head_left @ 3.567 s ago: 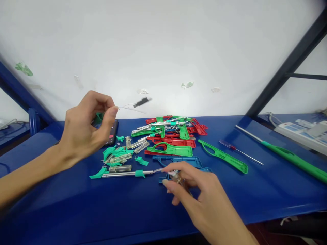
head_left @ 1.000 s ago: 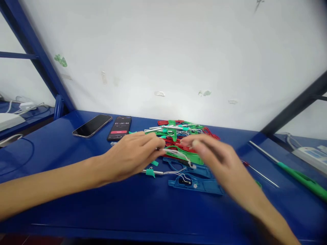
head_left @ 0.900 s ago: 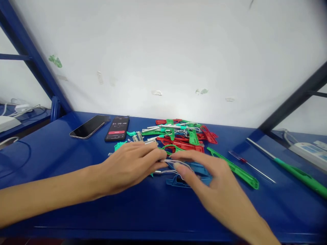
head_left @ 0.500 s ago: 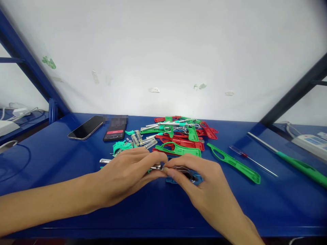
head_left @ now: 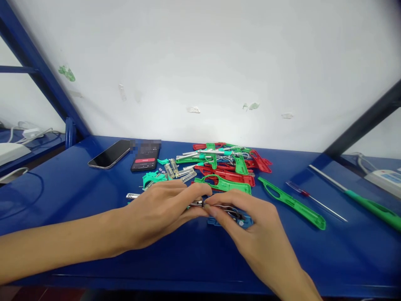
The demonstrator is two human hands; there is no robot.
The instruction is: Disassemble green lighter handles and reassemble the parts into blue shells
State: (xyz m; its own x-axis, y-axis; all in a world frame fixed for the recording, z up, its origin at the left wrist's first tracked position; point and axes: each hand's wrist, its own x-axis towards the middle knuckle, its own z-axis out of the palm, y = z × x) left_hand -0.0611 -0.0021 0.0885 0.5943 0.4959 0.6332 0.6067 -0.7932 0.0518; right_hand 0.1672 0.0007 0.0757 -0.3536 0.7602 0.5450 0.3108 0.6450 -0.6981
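Note:
My left hand (head_left: 167, 205) is closed around a slim silver metal tube (head_left: 133, 196), whose slotted end sticks out to the left of my palm. Between the two hands, the tube's other end shows a dark tip. There my right hand (head_left: 247, 217) pinches thin wires (head_left: 226, 206) with thumb and forefinger; the exact spot is hidden by the fingertips. Under the right palm rests a blue plastic lighter shell half (head_left: 216, 222), partly covered. Just beyond the hands lies a green lighter shell half (head_left: 230, 184).
Red shells (head_left: 232, 176), clear fuel tanks (head_left: 188, 175) and teal pieces (head_left: 151, 179) are piled behind my hands. To the right are a separate green shell half (head_left: 297, 205), a screwdriver (head_left: 316, 202) and an assembled green lighter (head_left: 372, 207). Two phones (head_left: 109, 154) lie back left.
The view has shifted slightly, so everything appears a little further right. Both hands keep their hold at the tube's end, with only small finger movement.

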